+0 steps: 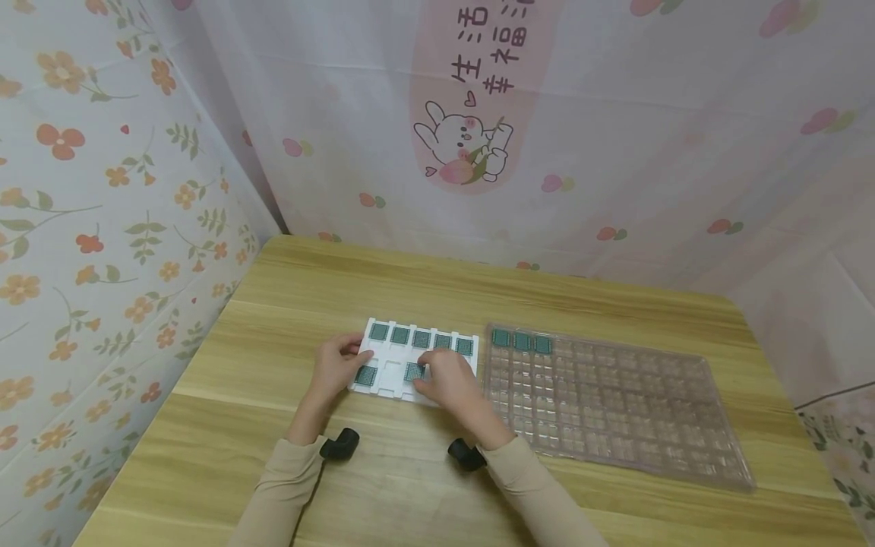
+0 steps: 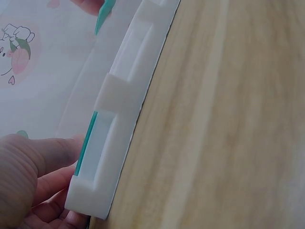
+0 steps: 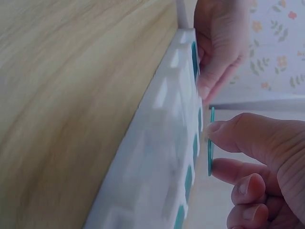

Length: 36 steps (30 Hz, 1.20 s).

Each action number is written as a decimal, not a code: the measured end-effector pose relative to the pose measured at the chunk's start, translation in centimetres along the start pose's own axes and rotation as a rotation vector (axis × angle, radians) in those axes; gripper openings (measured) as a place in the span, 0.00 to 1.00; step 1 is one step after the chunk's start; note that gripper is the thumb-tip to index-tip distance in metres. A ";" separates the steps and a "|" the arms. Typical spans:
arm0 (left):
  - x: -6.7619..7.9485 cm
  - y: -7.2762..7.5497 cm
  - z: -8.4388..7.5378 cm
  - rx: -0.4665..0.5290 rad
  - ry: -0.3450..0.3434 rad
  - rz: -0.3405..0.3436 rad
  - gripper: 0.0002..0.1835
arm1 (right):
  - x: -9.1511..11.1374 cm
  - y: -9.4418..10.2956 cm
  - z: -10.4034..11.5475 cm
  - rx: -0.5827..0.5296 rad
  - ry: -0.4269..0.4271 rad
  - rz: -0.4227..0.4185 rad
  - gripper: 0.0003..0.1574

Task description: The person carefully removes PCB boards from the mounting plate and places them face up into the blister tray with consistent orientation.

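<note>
A white tray lies on the wooden table, with several green square chips in its far row and one green chip in the near-left pocket. My left hand grips the tray's left end, thumb on top by that near-left chip and the other fingers at the side. Between thumb and fingertip, my right hand pinches another green chip by its edges. In the right wrist view this chip stands apart from the tray's surface. The right hand's remaining fingers are curled in.
To the right lies a large clear plastic tray of many small pockets, three green chips in its far-left corner. Black wrist devices sit at both wrists. Patterned curtains hang behind and beside the table.
</note>
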<state>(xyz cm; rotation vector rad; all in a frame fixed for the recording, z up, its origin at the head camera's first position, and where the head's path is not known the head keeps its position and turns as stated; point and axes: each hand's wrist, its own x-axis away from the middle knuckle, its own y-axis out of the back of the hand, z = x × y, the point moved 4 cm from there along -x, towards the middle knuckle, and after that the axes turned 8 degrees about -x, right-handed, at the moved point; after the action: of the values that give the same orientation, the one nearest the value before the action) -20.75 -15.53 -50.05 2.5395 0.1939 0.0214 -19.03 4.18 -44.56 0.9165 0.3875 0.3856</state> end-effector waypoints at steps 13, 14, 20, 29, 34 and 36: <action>0.0 0.0 0.0 -0.009 0.000 -0.008 0.19 | 0.6 1.7 -1.3 -0.018 -0.027 -0.004 0.14; -0.1 0.0 0.0 -0.011 -0.004 -0.008 0.18 | 0.6 1.8 -1.4 -0.021 -0.028 -0.005 0.14; 0.0 0.1 -0.1 -0.012 -0.014 -0.007 0.18 | 1.0 2.5 -2.0 -0.045 -0.030 -0.009 0.14; 0.0 0.0 -0.1 -0.020 -0.009 -0.007 0.18 | 1.6 3.8 -3.4 -0.035 -0.059 -0.024 0.14; 0.0 0.1 -0.1 -0.011 -0.015 -0.009 0.18 | 1.8 4.7 -4.2 -0.053 -0.091 -0.027 0.15; 0.1 0.1 -0.2 -0.012 -0.012 -0.010 0.18 | 1.8 5.0 -4.5 -0.058 -0.099 -0.034 0.15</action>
<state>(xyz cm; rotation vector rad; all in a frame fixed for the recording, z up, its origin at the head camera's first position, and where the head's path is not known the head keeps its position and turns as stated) -20.69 -15.54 -49.85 2.5263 0.2007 0.0032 -20.41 10.90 -43.25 0.8680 0.2992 0.3171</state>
